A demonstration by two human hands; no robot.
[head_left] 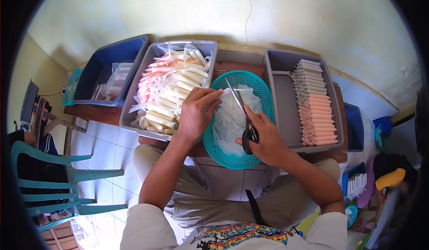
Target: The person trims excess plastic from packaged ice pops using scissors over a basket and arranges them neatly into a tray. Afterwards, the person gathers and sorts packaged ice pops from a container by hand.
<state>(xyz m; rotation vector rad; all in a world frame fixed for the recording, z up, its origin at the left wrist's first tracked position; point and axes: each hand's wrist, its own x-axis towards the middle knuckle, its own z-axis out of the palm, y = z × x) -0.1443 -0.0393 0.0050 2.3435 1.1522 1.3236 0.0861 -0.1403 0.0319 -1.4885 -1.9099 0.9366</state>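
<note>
Multicoloured lettering-like print (243, 234) on the white shirt (328, 227), too distorted to read. From far left, green plastic chair (99, 174); dark blue tub (99, 103) with clear bags (117, 78) inside; 1 grey tub (147, 133) heaped with cream and pink filled tubes (190, 78). At its right edge, partly hiding the heap, left hand (195, 109), fingers pinched shut on a pale plastic piece (226, 92). Just below, turquoise basket (237, 163) of clear plastic scraps (232, 127). Over it, black-handled scissors (238, 100), blades slightly parted, gripped in right hand (268, 140), fingers curled around the handles. Farther right, grey tray (282, 111) with pale and pink tubes (321, 120) in 1 neat stack; beyond, co-worker (389, 169), bent low. Beneath, reddish-brown bench (100, 114), white tiled floor (111, 154); behind, cracked cream wall (178, 13).
</note>
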